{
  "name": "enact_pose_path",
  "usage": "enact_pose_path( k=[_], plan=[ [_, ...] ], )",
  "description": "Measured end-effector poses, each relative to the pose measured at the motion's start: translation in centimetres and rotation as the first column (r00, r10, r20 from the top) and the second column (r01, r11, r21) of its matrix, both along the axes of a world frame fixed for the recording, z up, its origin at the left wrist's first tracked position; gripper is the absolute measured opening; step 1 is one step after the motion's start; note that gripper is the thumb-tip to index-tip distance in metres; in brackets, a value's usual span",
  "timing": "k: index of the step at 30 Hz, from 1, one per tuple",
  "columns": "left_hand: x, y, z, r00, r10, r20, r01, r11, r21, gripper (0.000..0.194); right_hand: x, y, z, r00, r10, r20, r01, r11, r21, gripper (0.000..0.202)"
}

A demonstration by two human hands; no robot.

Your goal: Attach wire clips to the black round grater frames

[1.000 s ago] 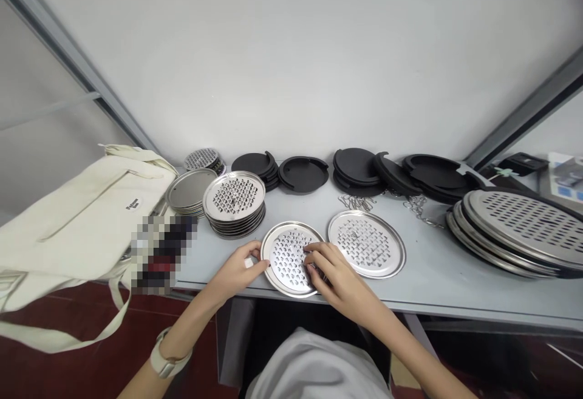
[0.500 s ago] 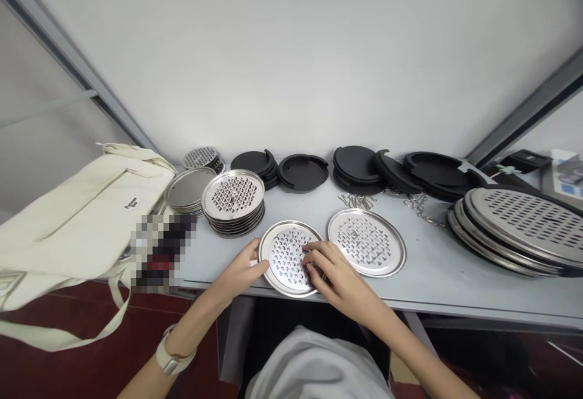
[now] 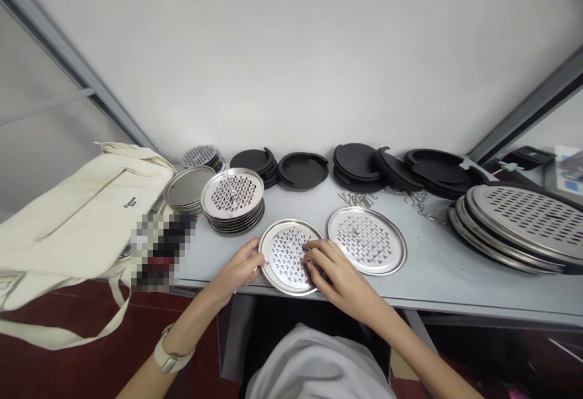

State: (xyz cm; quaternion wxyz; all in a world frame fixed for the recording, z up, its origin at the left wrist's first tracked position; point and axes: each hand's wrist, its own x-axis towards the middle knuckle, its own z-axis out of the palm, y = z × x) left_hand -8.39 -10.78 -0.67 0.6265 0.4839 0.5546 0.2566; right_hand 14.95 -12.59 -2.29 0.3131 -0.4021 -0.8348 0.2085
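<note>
A round metal grater plate (image 3: 288,259) with raised teeth lies at the table's front edge, between my hands. My left hand (image 3: 240,268) is closed, thumb and fingers together at the plate's left rim; what it pinches, if anything, is hidden. My right hand (image 3: 334,271) rests on the plate's right part with fingers bent and apart, fingertips on the toothed surface. Just right of it lies a larger oval grater plate (image 3: 364,242). To the left stands a stack of round grater plates (image 3: 233,195).
Behind are smooth metal discs (image 3: 187,187) and black round holders (image 3: 303,171). Small metal hooks (image 3: 357,199) and a chain (image 3: 426,209) lie near the holders. Large oval grater plates (image 3: 532,220) are stacked at right. A cream bag (image 3: 82,211) hangs over the left edge.
My left hand has drawn slightly left, its thumb and fingers closing together at the rim. My right hand and the plate stay about where they were.
</note>
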Motion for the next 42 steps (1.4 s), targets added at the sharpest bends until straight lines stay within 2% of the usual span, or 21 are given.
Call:
enact_pose_path(
  k=[7,14,22,30,35,42],
  plan=[
    [0.26,0.06,-0.09,0.995,-0.039,-0.089,0.056,0.978,0.198,0.033,0.05,-0.04,-0.08,1.000,0.014,-0.005,-0.014,0.999,-0.035,0.015],
    [0.20,0.16,-0.50,0.997,-0.010,-0.081,0.021,0.991,0.133,0.025,0.08,0.00,-0.08,1.000,0.017,-0.009,-0.017,0.999,-0.045,0.014],
    [-0.08,0.26,-0.10,1.000,-0.022,-0.003,0.022,1.000,0.003,0.016,0.10,0.01,-0.13,1.000,0.023,-0.018,-0.024,0.999,-0.042,0.015],
    [0.13,0.24,-0.19,1.000,-0.013,-0.016,0.014,1.000,0.021,0.017,0.11,0.01,-0.08,0.999,0.035,-0.018,-0.036,0.997,-0.069,0.014],
    [0.26,0.10,-0.63,0.999,0.003,-0.042,0.001,0.995,0.099,0.013,0.15,-0.02,-0.16,0.999,0.037,-0.010,-0.038,0.997,-0.068,0.014],
    [0.05,0.17,-0.89,0.998,-0.005,-0.057,0.012,0.993,0.119,0.019,0.08,0.01,-0.26,0.999,0.031,-0.009,-0.031,0.998,-0.062,0.014]
  ],
)
